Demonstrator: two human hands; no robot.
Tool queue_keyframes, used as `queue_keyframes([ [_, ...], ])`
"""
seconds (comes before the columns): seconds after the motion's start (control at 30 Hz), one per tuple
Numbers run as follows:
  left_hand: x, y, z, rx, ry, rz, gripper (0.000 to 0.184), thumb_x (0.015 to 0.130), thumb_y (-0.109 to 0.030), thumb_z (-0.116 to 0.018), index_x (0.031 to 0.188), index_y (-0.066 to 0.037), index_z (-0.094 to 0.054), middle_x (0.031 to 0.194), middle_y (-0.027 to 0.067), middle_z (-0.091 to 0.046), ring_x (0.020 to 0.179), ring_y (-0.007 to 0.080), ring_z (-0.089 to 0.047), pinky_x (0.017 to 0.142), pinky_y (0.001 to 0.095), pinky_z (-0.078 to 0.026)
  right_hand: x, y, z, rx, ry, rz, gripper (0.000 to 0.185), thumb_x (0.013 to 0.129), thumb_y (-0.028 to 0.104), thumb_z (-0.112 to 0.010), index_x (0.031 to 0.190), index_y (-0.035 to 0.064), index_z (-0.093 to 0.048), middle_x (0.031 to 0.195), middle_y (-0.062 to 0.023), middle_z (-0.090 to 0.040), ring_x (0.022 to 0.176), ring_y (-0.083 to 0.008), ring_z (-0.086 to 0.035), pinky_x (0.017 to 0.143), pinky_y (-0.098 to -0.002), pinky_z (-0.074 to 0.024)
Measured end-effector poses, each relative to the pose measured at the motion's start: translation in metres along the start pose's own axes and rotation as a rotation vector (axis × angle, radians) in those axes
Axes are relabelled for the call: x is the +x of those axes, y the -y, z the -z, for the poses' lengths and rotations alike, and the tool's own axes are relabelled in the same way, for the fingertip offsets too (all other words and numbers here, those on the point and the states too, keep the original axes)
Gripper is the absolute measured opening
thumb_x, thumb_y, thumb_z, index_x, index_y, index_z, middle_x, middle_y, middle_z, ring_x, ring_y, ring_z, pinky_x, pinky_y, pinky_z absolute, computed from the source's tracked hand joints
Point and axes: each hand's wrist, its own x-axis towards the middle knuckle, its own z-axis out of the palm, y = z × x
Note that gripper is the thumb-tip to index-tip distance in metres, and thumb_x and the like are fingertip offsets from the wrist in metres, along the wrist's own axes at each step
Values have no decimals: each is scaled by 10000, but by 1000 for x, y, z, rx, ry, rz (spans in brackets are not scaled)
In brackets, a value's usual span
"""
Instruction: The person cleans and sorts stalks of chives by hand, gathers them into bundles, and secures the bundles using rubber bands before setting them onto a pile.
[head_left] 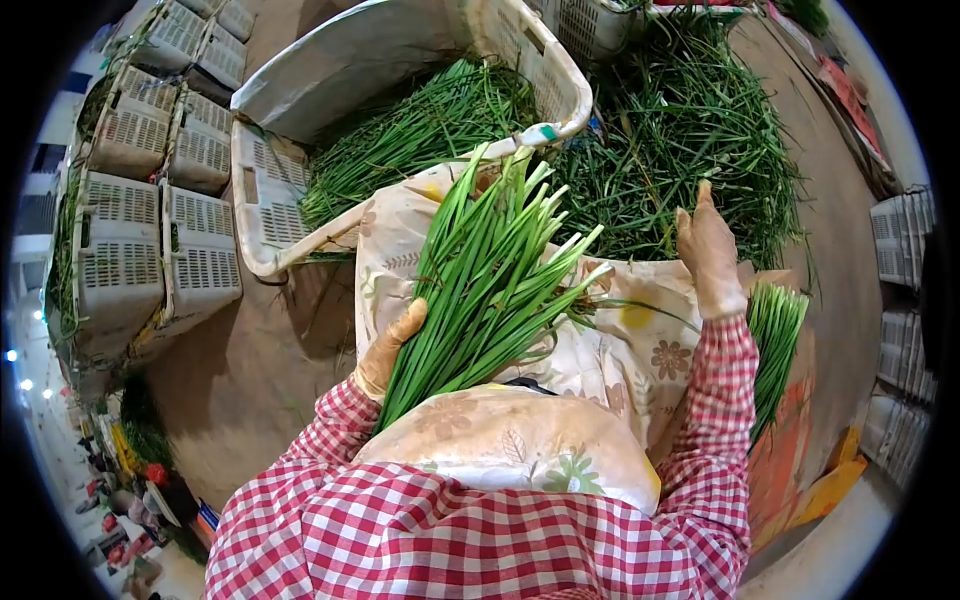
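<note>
A: ok so what's the main thing here?
B: A fat bunch of long green leaves (480, 300), dead centre of the frame. It lies at a slant, pale cut ends fanned out toward the top middle, darker tips pointing lower left.
A: Who's got it?
B: Left hand (388, 350), just left of centre. It's grasping the bunch low on its left side, thumb laid along the leaves.
A: And the other one?
B: Right hand (708, 258) is right of centre, released, one finger stretched up and the thumb apart from it. It's over the near edge of a messy green heap (690, 110) in the upper right. Can't tell if it touches.
A: What's the bunch sitting on?
B: A pale flower-print apron (640, 370) across the lap. Past that, top middle-left, there's a big white crate (340, 80) with more greens (430, 115) inside.
A: Anything else?
B: Second bunch (777, 340) just beside the red-checked right sleeve (720, 390), pale ends up. Slotted crates (120, 250) stacked along the left, more pale crates (900, 240) by the right edge.
</note>
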Motion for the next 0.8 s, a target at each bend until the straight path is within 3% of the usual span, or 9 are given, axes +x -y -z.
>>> queue_keyframes([
  [0.07,3,-1,0,2,16,18,562,910,-440,-540,1312,-55,-462,1196,90,-592,1016,185,-605,882,318,-506,-19,3,-2,642,-260,327,375,936,229,-534,1252,27,-537,997,-148,-682,851,-252,-670,755,-336,-535],
  [0.17,6,-3,-4,82,6,-50,559,916,-465,-518,1300,-61,-475,1159,72,-609,981,173,-613,846,303,-517,-54,27,13,1368,-112,386,236,893,249,-630,953,26,-676,801,-47,-693,691,-83,-630,631,-210,-512],
  [0.27,5,-2,-5,130,-13,-46,543,918,-457,-520,1292,-65,-482,1155,68,-610,968,166,-614,834,297,-518,-66,38,25,1379,-131,295,202,900,192,-624,987,13,-657,834,-35,-675,691,-86,-609,647,-213,-504],
  [0.33,2,-1,-6,151,8,-73,503,930,-428,-515,1280,-68,-493,1154,61,-609,977,157,-610,842,291,-512,-63,55,31,1380,-238,456,192,910,150,-604,1033,8,-641,930,-56,-668,751,-88,-613,685,-214,-508],
  [0.47,1,2,3,174,17,-64,471,949,-384,-498,1294,-63,-474,1180,56,-596,1016,147,-594,878,287,-494,-85,79,50,1517,-40,574,179,907,92,-589,1058,12,-639,981,-79,-671,799,-98,-621,685,-215,-509],
  [0.53,-2,1,-9,230,22,-92,481,951,-382,-494,1309,-63,-460,1210,61,-577,1039,155,-584,889,297,-491,-90,85,51,1174,3,467,187,869,104,-635,1033,14,-646,950,-98,-674,752,-108,-626,644,-239,-513],
  [0.57,-3,0,-13,269,30,-79,512,945,-389,-502,1337,-67,-433,1251,72,-552,1078,174,-565,930,318,-471,-78,84,33,931,-266,676,218,816,111,-679,1011,20,-645,881,-101,-655,726,-147,-617,644,-284,-505],
  [0.7,-3,4,3,657,70,-86,584,939,-348,-530,1404,-62,-323,1380,94,-411,1251,175,-413,1039,344,-359,-71,93,10,313,-377,727,347,705,281,-735,958,55,-666,758,-95,-610,718,-252,-589,687,-401,-474],
  [0.8,-2,3,-5,679,201,-153,633,922,-380,-554,1408,-58,-308,1407,86,-370,1268,164,-378,1047,332,-339,-69,98,1,666,-170,692,253,711,249,-708,882,63,-690,696,-85,-605,667,-249,-575,691,-371,-468],
])
